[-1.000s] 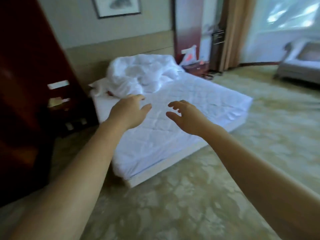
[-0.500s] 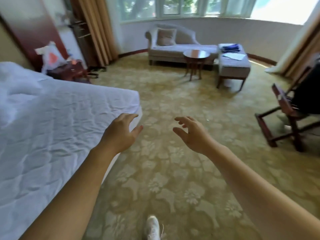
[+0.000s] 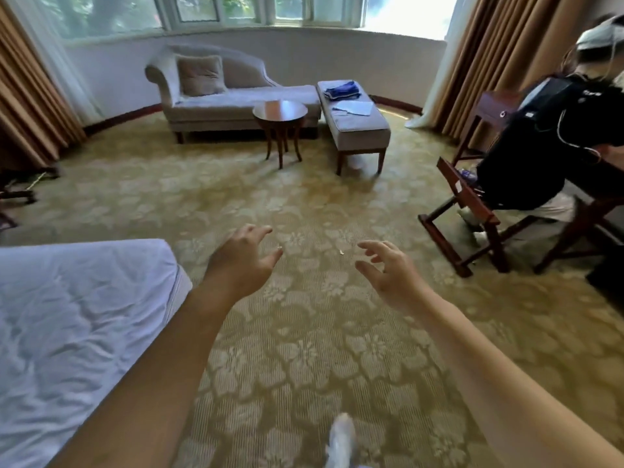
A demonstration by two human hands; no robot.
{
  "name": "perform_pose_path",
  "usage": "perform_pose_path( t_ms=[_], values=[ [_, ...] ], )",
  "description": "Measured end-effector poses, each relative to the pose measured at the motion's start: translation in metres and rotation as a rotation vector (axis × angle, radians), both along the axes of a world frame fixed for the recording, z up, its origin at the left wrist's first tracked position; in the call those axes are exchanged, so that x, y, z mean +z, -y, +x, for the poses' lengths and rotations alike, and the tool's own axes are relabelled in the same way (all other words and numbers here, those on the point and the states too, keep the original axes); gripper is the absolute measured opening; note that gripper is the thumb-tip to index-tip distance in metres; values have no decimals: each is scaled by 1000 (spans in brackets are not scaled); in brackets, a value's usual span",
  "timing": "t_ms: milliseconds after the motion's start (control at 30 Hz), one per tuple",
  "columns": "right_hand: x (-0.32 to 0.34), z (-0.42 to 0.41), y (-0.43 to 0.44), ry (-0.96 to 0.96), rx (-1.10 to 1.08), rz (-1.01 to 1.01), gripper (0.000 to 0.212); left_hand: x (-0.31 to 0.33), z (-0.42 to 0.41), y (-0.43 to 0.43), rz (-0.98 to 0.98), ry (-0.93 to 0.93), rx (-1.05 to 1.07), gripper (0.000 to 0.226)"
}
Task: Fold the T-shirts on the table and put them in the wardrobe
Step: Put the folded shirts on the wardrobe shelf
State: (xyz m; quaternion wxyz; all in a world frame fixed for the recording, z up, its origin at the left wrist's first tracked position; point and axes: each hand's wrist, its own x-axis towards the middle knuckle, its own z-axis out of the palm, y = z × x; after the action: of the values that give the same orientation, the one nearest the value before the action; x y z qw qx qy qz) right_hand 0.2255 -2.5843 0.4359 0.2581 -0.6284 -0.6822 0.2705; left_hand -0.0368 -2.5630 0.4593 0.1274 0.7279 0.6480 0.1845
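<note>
My left hand point(image 3: 241, 261) and my right hand point(image 3: 390, 273) are stretched out in front of me over the patterned carpet, both empty with fingers spread. Far ahead, a blue T-shirt point(image 3: 341, 90) and a white T-shirt point(image 3: 353, 108) lie on a grey upholstered bench point(image 3: 361, 130). The blue one looks bunched or loosely folded, the white one lies flat. Both are well beyond my reach. No wardrobe is in view.
A bed with a white sheet point(image 3: 77, 325) fills the lower left. A round wooden side table point(image 3: 280, 111) and a chaise sofa point(image 3: 233, 96) stand near the bench. At right a person in black point(image 3: 540, 143) sits by a wooden chair point(image 3: 472, 211). My white shoe point(image 3: 341, 440) shows below.
The view has swung right from the bed toward the window seating area, and the bench is now nearer. Both hands stay raised and empty.
</note>
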Motion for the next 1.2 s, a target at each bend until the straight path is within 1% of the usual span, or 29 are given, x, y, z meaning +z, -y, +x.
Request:
perform_pose_path(
  t_ms=[133, 200, 367, 500, 633, 800, 900, 1033, 1200],
  values=[
    [-25, -8, -133, -28, -14, 39, 40, -12, -2, -129, -1, -39, 4, 53],
    [-26, -15, -204, -46, 4, 44, 41, -8, -6, -194, -3, -57, 21, 52],
    [3, -38, -380, -96, 76, 62, 39, 29, -21, -344, 27, -84, 106, 52],
    [25, -61, -504, -74, 132, 79, 40, 52, -39, -450, 60, -82, 159, 51],
    [20, -83, -633, -36, 169, 93, 42, 44, -54, -574, 74, -64, 193, 52],
    [22, -98, -816, -14, 141, 137, 41, 39, -67, -757, 120, -1, 186, 51],
    [37, -93, -916, -38, 84, 151, 38, 51, -65, -875, 127, -3, 135, 52],
    [51, -69, -1034, -42, 24, 138, 37, 71, -39, -1020, 144, 12, 59, 51],
    [34, -24, -1199, -61, -17, 100, 40, 51, -2, -1194, 119, -7, 17, 50]
  ],
)
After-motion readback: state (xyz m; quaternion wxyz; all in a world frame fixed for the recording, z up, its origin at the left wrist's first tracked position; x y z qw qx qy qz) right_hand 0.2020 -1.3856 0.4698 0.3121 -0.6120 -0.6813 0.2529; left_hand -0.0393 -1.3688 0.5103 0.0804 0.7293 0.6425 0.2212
